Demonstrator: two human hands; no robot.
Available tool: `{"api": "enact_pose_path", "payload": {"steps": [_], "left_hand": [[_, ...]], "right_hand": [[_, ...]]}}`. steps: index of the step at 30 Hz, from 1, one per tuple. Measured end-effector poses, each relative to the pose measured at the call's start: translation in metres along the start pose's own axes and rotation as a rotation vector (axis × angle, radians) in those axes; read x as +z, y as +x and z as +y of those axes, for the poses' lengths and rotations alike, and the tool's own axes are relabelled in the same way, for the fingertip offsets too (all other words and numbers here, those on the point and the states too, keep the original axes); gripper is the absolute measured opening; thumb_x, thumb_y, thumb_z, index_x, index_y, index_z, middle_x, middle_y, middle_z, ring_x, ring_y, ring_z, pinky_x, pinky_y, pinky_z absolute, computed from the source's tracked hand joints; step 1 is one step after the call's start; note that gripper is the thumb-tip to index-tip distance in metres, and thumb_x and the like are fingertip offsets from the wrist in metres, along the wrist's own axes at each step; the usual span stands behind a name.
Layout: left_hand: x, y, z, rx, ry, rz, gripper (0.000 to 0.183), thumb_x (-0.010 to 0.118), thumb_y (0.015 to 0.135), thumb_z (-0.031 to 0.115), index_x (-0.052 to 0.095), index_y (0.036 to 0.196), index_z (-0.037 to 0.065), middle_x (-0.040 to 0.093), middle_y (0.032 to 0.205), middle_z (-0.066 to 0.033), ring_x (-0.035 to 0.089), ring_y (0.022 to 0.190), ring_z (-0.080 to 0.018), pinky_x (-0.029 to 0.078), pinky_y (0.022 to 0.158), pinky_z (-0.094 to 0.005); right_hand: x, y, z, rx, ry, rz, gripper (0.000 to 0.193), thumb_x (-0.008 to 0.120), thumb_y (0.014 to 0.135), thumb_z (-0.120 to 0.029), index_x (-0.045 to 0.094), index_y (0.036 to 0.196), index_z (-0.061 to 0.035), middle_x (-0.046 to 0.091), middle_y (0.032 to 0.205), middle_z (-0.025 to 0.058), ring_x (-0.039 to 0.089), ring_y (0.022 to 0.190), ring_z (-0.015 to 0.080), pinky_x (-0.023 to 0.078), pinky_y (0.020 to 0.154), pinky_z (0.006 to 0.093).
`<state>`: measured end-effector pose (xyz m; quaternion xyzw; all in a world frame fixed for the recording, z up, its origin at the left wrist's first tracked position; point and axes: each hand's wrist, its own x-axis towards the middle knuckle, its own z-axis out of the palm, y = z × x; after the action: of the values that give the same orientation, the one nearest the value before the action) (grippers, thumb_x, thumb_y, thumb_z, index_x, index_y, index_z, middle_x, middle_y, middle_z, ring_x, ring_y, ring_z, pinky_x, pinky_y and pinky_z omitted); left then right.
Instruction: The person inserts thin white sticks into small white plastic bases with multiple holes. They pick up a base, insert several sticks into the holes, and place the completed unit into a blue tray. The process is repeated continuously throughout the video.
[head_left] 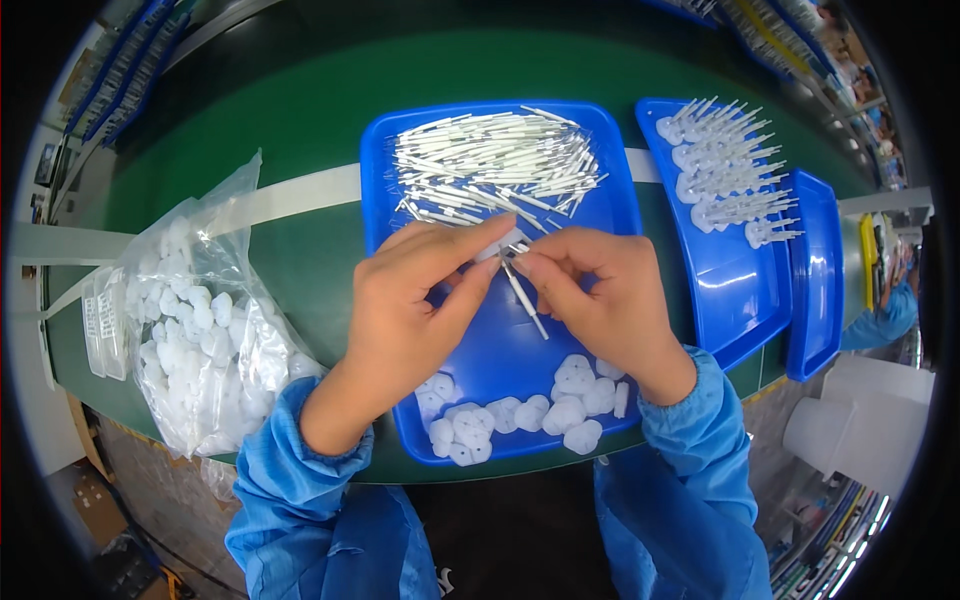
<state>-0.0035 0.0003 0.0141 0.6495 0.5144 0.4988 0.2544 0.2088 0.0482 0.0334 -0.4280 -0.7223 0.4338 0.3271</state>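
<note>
Over the middle of a blue tray (pixel 500 365), my two hands meet fingertip to fingertip. My left hand (pixel 405 290) pinches a small translucent white plastic piece (pixel 503 244) between thumb and forefinger. A thin white rod with a metallic section (pixel 525 303) slants down from the fingertips of my right hand (pixel 612 295), its upper end at the white piece. Whether the rod sits in the piece is hidden by my fingers. Behind my hands lies a heap of similar white rods (pixel 490 155). Flat, lobed white plastic discs (pixel 575 375) are strewn along the tray's near edge.
At left, a clear plastic bag (pixel 205 340) bulges with more white discs. On the right, a second blue tray (pixel 735 300) carries rows of discs with rods standing in them (pixel 725 165). Another blue tray (pixel 817 280) adjoins it. The green tabletop (pixel 310 240) lies beneath.
</note>
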Motion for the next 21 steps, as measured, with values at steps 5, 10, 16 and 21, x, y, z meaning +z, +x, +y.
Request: {"api": "enact_pose_path", "payload": {"steps": [5, 10, 16, 21], "left_hand": [[-0.001, -0.001, 0.008, 0.057, 0.162, -0.018, 0.041, 0.083, 0.087, -0.005, 0.086, 0.127, 0.006, 0.082, 0.09, -0.0122, 0.074, 0.074, -0.0244, 0.059, 0.075, -0.0362], [0.001, -0.004, 0.01, 0.058, 0.215, -0.01, 0.041, 0.085, 0.086, -0.004, 0.086, 0.126, 0.004, 0.08, 0.087, -0.0126, 0.074, 0.073, -0.0254, 0.059, 0.073, -0.0367], [-0.001, -0.005, 0.016, -0.055, 0.171, -0.071, 0.041, 0.087, 0.087, -0.001, 0.085, 0.127, 0.003, 0.081, 0.087, -0.0129, 0.074, 0.073, -0.0248, 0.059, 0.069, -0.0343], [0.001, 0.0, 0.013, -0.155, -0.038, -0.04, 0.045, 0.09, 0.089, 0.003, 0.081, 0.133, 0.006, 0.081, 0.101, -0.0102, 0.072, 0.081, -0.0157, 0.058, 0.067, -0.0293]], "right_hand": [[-0.005, 0.006, 0.004, -0.452, -0.503, 0.086, 0.011, 0.09, 0.093, -0.013, 0.084, 0.097, -0.0053, 0.079, 0.075, 0.0056, 0.068, 0.057, 0.0166, 0.046, 0.058, 0.0331], [-0.001, 0.003, 0.003, -0.479, -0.555, 0.116, 0.01, 0.091, 0.09, -0.016, 0.085, 0.095, -0.0097, 0.077, 0.074, 0.005, 0.066, 0.057, 0.0214, 0.043, 0.059, 0.0369], [-0.005, 0.008, 0.006, -0.348, -0.404, 0.017, 0.008, 0.086, 0.093, -0.017, 0.084, 0.095, -0.01, 0.078, 0.076, 0.0053, 0.073, 0.063, 0.0249, 0.05, 0.062, 0.038], [-0.004, 0.006, 0.004, -0.298, -0.352, 0.069, 0.01, 0.088, 0.092, -0.016, 0.085, 0.099, -0.0089, 0.08, 0.08, 0.0059, 0.074, 0.066, 0.0246, 0.054, 0.067, 0.037]]}}
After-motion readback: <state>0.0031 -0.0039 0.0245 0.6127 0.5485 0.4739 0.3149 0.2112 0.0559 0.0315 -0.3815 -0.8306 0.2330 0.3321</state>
